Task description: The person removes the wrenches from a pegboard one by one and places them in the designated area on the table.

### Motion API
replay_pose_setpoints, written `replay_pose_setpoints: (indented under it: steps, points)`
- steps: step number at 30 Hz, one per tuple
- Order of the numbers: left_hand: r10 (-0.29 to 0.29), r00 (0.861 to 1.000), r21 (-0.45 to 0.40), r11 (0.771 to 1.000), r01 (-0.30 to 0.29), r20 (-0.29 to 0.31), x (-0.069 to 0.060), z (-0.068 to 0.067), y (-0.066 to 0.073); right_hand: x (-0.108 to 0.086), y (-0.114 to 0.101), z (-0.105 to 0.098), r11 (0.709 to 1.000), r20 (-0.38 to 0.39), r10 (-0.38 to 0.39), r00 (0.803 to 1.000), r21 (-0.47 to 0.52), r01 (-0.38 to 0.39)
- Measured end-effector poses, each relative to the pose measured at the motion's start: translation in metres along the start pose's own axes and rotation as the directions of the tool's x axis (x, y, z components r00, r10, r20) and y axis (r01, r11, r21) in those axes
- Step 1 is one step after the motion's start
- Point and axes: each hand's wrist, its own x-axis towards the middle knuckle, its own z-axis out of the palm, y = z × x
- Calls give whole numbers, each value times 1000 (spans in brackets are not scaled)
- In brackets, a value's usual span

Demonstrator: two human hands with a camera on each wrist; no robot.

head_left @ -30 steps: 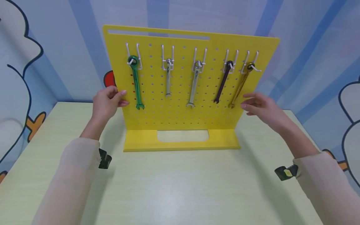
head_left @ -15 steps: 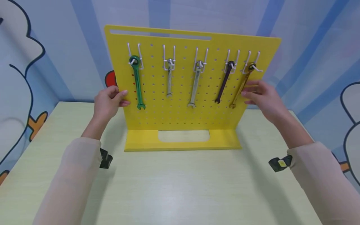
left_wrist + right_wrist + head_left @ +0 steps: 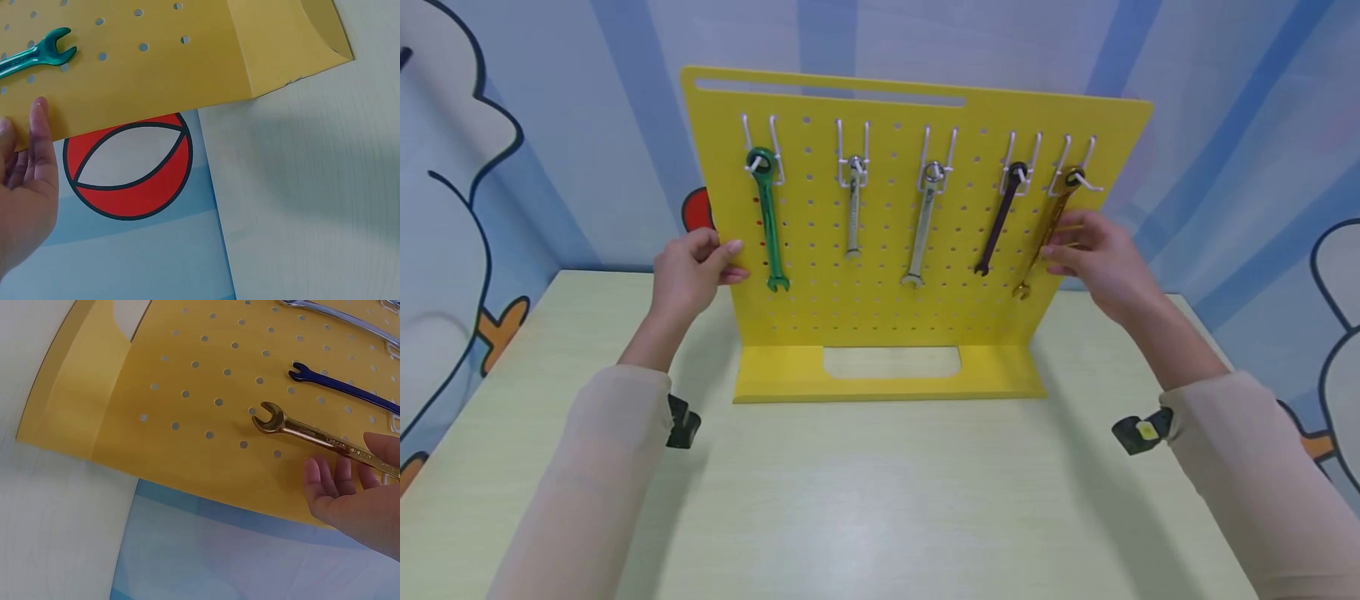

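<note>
Head view: at left of the frame I see the left hand (image 3: 688,275), fingers curled, gripping the edge of the yellow perforated pegboard (image 3: 880,312). At centre right, the right hand (image 3: 1097,258), partly closed, pinches the shiny gold metal wrench (image 3: 331,443), its ring on a white hook (image 3: 1088,185).

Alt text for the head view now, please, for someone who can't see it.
A right hand pinches a gold wrench hooked at the right of a yellow pegboard while the left hand grips the pegboard's left edge. A green wrench, two silver wrenches and a dark wrench hang to the gold wrench's left.
</note>
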Motion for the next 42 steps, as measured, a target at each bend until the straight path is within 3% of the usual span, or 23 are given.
replay_pose_setpoints:
  steps: [10,19,27,42]
  points:
    - [-7,1000,-4,1000,7,6,0,-1,0,-3,0,2,999,-23,-13,1000,-33,12]
    - [0,1000,-1,1000,0,7,1,-1,-1,-10,-2,0,997,0,-45,999,62,45]
    - [7,1000,5,1000,-7,3,1,-1,-1,-16,-3,-3,992,23,-25,999,128,22]
    - [13,1000,9,1000,-13,1,1,0,-1,-30,-8,-9,988,73,-75,995,142,64]
